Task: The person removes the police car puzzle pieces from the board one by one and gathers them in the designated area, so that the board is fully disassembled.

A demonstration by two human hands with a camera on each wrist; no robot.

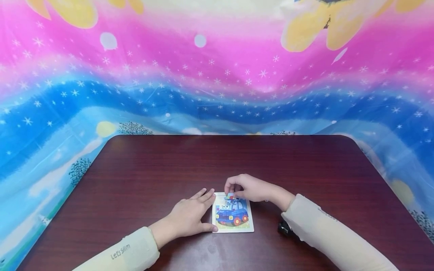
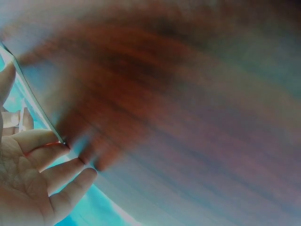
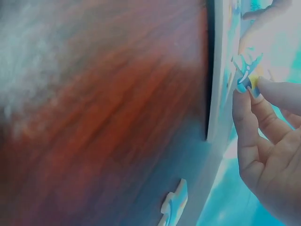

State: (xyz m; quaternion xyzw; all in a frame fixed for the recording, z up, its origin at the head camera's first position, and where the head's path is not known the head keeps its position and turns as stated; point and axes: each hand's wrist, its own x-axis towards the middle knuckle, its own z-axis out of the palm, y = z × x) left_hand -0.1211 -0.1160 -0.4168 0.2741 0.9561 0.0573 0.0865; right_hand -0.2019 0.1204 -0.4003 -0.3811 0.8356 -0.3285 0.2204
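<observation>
A small jigsaw puzzle [image 1: 233, 216] in a pale frame, with a blue cartoon car on it, lies flat near the front of the table. My left hand [image 1: 188, 217] is spread along the frame's left side, fingertips at the upper corner and thumb at the lower one. Over the top edge of the puzzle, my right hand [image 1: 251, 187] pinches a small puzzle piece [image 3: 250, 77] between thumb and fingers. That piece overlaps the top of the picture in the head view. Another puzzle piece [image 3: 176, 203] lies loose on the table in the right wrist view.
The dark reddish-brown table [image 1: 152, 162] has rounded far corners. A pink and blue patterned cloth [image 1: 217, 82] hangs behind it and along both sides. A black device [image 1: 285, 227] sits under the right sleeve [image 1: 312, 216].
</observation>
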